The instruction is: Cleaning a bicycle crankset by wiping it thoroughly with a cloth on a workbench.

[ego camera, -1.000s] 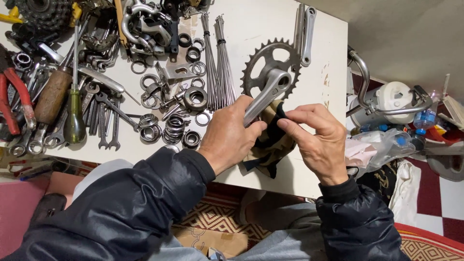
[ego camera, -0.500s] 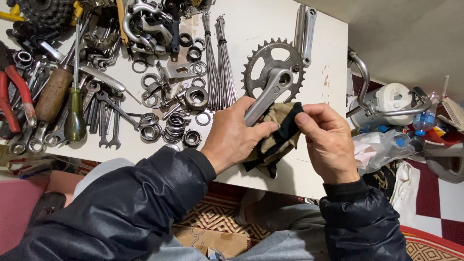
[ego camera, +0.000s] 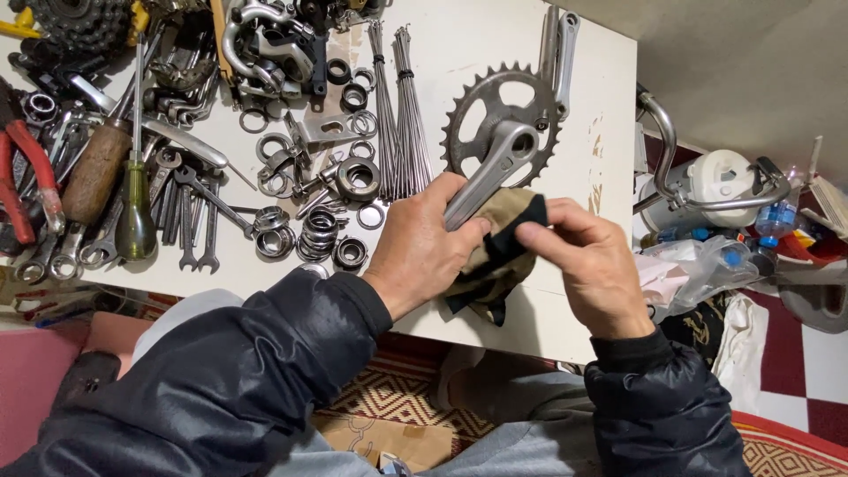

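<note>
Saw left hand, fingers closed around crank arm of toothed chainring, held over right part of white table. Right hand fingers pinched tan-and-black rag against crank arm's lower end. Bundled spokes, loose rings, wrenches lay left of it.

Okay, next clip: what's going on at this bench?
A person in a dark jacket holds a bicycle crank arm with its toothed chainring in the left hand, gripping the arm's lower end. The right hand presses a tan and black rag against the crank arm. Both are over a white table; wrenches, metal rings and a bundle of spokes lie spread to the left.
</note>
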